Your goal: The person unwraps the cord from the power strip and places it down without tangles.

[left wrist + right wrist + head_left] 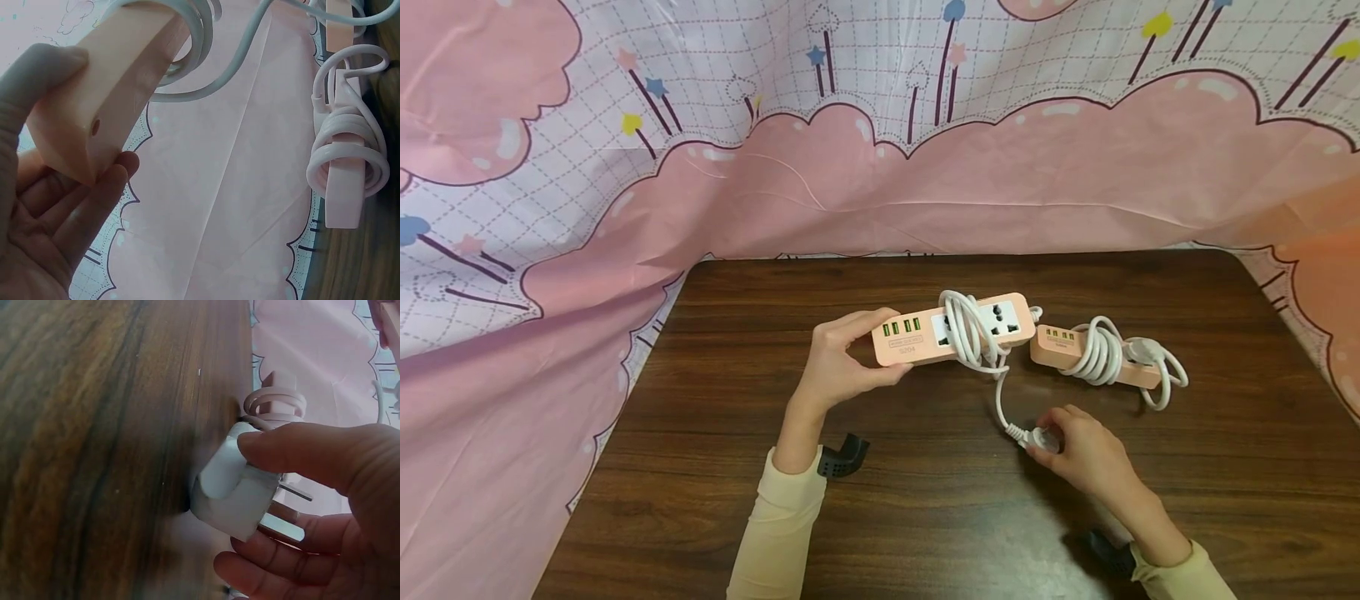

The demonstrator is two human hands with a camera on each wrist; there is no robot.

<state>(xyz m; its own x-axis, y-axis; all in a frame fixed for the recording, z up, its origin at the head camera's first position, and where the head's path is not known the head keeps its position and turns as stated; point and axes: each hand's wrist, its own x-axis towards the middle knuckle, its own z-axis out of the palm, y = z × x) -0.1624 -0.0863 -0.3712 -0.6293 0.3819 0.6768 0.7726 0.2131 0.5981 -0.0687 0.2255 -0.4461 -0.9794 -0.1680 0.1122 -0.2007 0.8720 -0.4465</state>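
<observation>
My left hand [838,362] grips the left end of a peach power strip [901,343], thumb on one side and fingers on the other. This strip is held above the table, with its white cord [972,329] looped several times around the middle. A length of cord hangs from the loops down to a white plug [1042,439]. My right hand [1090,454] pinches that plug between thumb and fingers, low over the table. Metal prongs [295,491] point toward the palm in the right wrist view. In the left wrist view the strip's end [75,134] lies between thumb and fingers.
A second peach power strip [1054,346] lies on the dark wooden table [737,375], right of the held one. Its cord [1099,354] is wound around it, and its plug [1142,350] sits on top. A pink patterned cloth [925,183] hangs behind the table.
</observation>
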